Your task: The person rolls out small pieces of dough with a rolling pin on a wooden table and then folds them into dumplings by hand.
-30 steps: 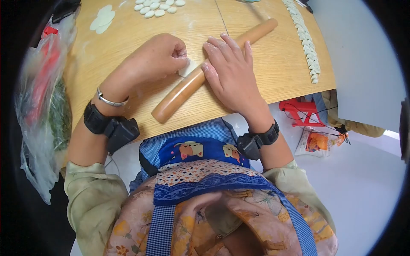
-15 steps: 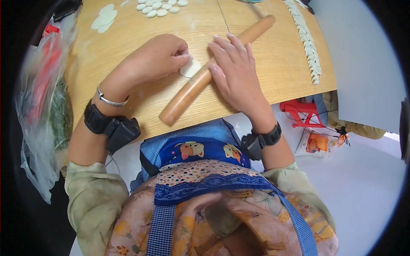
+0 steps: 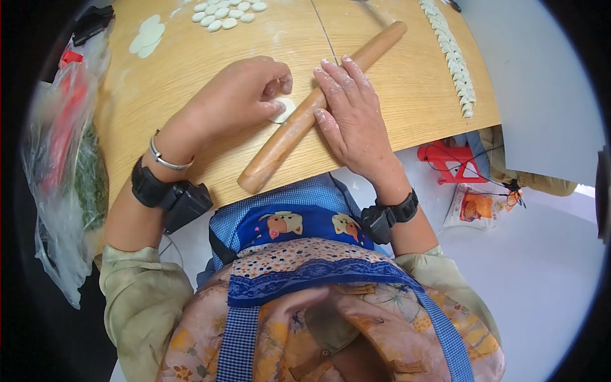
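Observation:
A small round dough wrapper (image 3: 287, 112) lies on the wooden table, partly under the near side of the rolling pin. My left hand (image 3: 258, 86) is over it from the left, thumb tip on the dough and the curled fingers raised clear of the thumb. Across the table runs the wooden rolling pin (image 3: 280, 148), slanting from lower left to upper right. My right hand (image 3: 350, 108) lies on the pin with flour-dusted fingers stretched over it, not wrapped around it.
Flattened dough rounds (image 3: 147, 37) overlap at the upper left. Several small dough discs (image 3: 223, 13) sit at the back. A row of shaped dough pieces (image 3: 452, 54) lines the right side. Plastic bags (image 3: 63, 159) hang at the left edge; a red stool (image 3: 445, 159) stands below right.
My left thumb and fingers have parted; they were pinched together at the wrapper's edge. The rolling pin has shifted slightly, and my right hand is a little lower on it.

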`<action>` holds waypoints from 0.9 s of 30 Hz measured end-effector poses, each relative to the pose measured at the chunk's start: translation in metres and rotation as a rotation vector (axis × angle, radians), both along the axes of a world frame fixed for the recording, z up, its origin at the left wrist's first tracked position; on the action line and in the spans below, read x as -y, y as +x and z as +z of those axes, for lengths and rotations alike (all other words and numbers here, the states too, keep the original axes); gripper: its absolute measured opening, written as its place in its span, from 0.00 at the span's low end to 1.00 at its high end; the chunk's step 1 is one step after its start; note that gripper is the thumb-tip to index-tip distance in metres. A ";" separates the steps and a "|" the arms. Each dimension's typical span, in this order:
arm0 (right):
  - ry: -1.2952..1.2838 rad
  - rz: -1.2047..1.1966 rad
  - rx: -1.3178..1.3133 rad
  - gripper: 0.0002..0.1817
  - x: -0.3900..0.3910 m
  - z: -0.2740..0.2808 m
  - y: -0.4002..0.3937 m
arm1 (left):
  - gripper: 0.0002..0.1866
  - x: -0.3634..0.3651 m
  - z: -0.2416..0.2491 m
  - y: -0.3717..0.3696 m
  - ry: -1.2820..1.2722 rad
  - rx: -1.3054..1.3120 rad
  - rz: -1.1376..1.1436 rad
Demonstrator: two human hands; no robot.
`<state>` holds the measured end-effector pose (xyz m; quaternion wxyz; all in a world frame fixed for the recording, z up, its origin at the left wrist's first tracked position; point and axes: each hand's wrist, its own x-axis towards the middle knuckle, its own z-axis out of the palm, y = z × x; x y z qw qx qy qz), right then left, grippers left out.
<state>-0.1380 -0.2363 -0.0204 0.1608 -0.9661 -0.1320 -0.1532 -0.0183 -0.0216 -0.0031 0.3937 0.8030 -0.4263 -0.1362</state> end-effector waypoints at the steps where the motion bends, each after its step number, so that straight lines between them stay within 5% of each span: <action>1: 0.000 0.005 0.005 0.28 0.000 0.000 0.000 | 0.07 0.000 -0.001 0.000 0.022 0.043 -0.009; 6: -0.011 0.017 0.005 0.28 0.000 0.000 -0.001 | 0.07 -0.004 -0.001 0.003 0.042 0.137 -0.044; 11: -0.011 0.021 0.004 0.28 0.000 0.000 0.000 | 0.05 -0.002 0.001 0.000 -0.042 -0.106 0.051; 27: 0.025 0.026 0.019 0.26 0.000 0.000 -0.001 | 0.08 -0.006 0.001 0.010 0.032 -0.298 0.007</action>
